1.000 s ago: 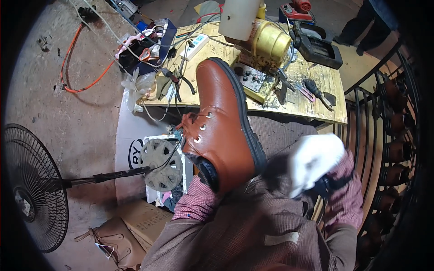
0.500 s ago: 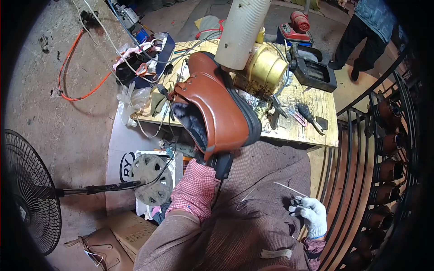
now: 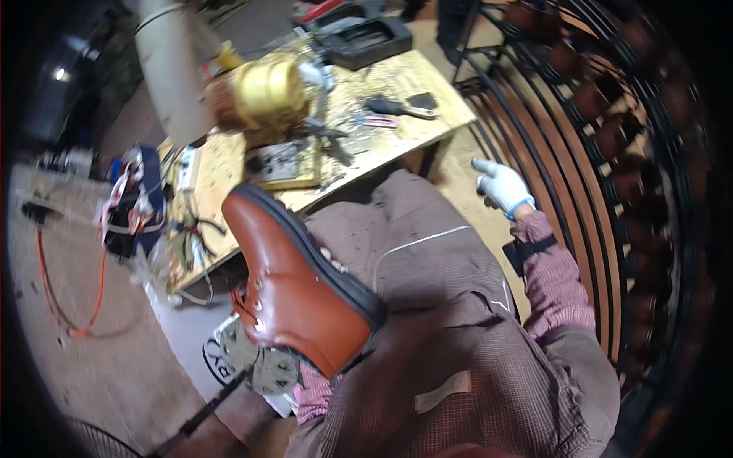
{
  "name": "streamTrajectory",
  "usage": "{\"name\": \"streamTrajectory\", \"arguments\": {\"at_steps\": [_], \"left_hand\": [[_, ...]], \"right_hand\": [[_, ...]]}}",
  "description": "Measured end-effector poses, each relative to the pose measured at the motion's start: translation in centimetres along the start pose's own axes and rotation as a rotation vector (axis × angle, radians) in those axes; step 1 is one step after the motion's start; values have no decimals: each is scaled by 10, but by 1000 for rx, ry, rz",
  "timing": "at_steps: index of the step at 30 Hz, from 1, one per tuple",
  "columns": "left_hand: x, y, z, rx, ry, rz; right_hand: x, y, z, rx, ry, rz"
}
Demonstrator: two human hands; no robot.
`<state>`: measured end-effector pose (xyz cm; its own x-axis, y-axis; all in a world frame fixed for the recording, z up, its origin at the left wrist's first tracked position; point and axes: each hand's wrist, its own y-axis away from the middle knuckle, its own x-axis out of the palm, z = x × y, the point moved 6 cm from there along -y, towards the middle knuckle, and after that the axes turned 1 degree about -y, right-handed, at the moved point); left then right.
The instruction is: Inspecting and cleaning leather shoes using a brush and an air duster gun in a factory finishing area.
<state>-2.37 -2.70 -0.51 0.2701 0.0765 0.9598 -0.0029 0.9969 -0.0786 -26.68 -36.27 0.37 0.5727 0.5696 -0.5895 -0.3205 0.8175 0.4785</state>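
The brown boot (image 3: 301, 294) tilts over the lap's (image 3: 435, 282) left side, probably lightish, stiff-soled, softer at the shaft; best held round the sole. The left hand (image 3: 334, 261), mostly hidden, seems to grip it from behind. The right hand (image 3: 502, 187) is loosely spread, visibly empty.

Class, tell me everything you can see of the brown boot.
The boot is reddish-brown, smooth and leather-looking, with a thick black sole, pale metal-looking eyelets and reddish-brown laces. It is held tilted before the workbench, toe toward the picture's upper left, heel toward the lower right, sole facing upper right. The left grip is mostly hidden behind it, pale gloved fingertips showing beside the sole. Its inside cannot be made out.
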Motion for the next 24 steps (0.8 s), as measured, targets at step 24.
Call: {"name": "streamTrajectory", "arguments": {"at_steps": [24], "left_hand": [[11, -28, 53, 275, -217, 146]], "right_hand": [[56, 206, 179, -1379, 376, 59]]}}
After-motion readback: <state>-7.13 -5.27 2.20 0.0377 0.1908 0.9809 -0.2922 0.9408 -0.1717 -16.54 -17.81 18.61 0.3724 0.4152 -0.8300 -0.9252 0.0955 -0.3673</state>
